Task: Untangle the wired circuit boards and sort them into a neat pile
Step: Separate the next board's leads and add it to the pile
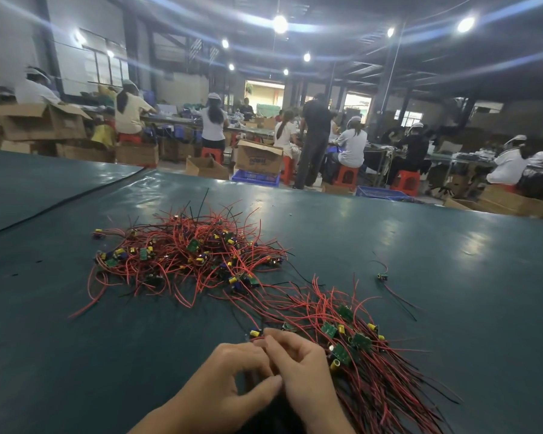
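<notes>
I see left hand (229, 380) and right hand (298, 368) fingers curled, pinching red wires (259, 338). Sorted pile (361, 340) just right of fingertips; tangled heap (192, 252) beyond

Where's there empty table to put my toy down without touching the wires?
Bare table lies left of the left hand, on the near side of the tangled heap. More lies far right, beyond the stray board. Crowded: between heap and neat bundle, where wires cross, and round the right hand.
</notes>
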`<state>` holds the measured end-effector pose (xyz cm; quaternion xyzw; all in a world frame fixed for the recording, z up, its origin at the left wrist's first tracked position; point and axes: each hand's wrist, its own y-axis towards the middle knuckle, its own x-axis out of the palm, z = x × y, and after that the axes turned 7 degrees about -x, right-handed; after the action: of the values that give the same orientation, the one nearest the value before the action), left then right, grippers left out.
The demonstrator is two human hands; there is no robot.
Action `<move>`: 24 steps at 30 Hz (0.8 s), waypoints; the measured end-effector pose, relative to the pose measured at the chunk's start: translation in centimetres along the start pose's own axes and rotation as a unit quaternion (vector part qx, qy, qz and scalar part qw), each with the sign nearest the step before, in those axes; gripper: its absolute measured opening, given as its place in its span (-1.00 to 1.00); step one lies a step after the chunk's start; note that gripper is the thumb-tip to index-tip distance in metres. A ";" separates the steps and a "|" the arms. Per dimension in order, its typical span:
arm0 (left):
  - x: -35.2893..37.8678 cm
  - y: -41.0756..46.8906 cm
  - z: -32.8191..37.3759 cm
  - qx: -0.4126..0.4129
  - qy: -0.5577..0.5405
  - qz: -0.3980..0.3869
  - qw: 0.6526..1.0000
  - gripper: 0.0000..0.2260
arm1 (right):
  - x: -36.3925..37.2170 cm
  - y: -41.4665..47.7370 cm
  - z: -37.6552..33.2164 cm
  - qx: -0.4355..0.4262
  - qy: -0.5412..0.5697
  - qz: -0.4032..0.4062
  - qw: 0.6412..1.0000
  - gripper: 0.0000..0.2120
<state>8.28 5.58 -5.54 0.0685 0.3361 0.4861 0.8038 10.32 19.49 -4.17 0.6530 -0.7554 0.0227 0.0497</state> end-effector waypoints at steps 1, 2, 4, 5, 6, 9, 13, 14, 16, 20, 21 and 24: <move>0.0 0.1 0.0 -0.041 -0.012 0.012 0.999 -0.74 | 0.0 -0.1 0.0 -0.005 -0.009 0.000 1.000 -0.89; 0.0 0.2 -0.1 -0.080 -0.020 0.038 0.996 -0.68 | 0.0 -0.1 0.0 -0.012 -0.022 0.002 1.000 -0.86; -0.3 0.4 -0.4 -0.154 -0.015 0.105 0.982 -0.64 | 0.0 -0.1 0.0 -0.041 -0.071 0.008 0.997 -0.84; -0.5 0.6 -0.6 -0.189 -0.012 0.131 0.973 -0.66 | 0.1 -0.2 0.0 -0.059 -0.087 0.004 0.994 -0.84; -0.7 0.8 -0.8 -0.231 -0.024 0.145 0.962 -0.70 | 0.1 -0.3 -0.1 -0.074 -0.090 -0.004 0.993 -0.83; -1.3 1.4 -1.2 -0.394 -0.189 0.137 0.889 -0.75 | 0.1 -0.7 -0.4 -0.104 -0.064 -0.031 0.992 -0.81; -1.9 1.6 -1.6 -0.464 -0.368 0.065 0.803 -0.65 | -0.1 -0.9 -0.7 -0.120 -0.017 -0.073 0.990 -0.74; -1.9 1.5 -1.7 -0.461 -0.396 0.045 0.792 -0.64 | -0.1 -1.0 -0.7 -0.123 -0.014 -0.085 0.989 -0.74; -1.8 1.6 -1.6 -0.446 -0.436 0.047 0.780 -0.65 | -0.2 -1.0 -0.7 -0.125 -0.001 -0.091 0.988 -0.78; -1.6 1.9 -1.6 -0.385 -0.473 0.158 0.776 -0.64 | -0.3 -0.8 -0.6 -0.123 0.053 -0.056 0.989 -0.83; -1.7 2.0 -1.6 -0.368 -0.488 0.183 0.770 -0.67 | -0.4 -0.7 -0.7 -0.122 0.079 -0.041 0.989 -0.82; -2.2 2.0 -1.4 -0.331 -0.529 0.239 0.744 -0.74 | -0.7 -0.3 -0.8 -0.126 0.130 -0.006 0.983 -0.59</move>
<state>5.29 4.55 -4.70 0.1230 -0.3526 0.6286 0.6822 10.79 20.17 -3.46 0.6379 -0.7351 0.0122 0.2294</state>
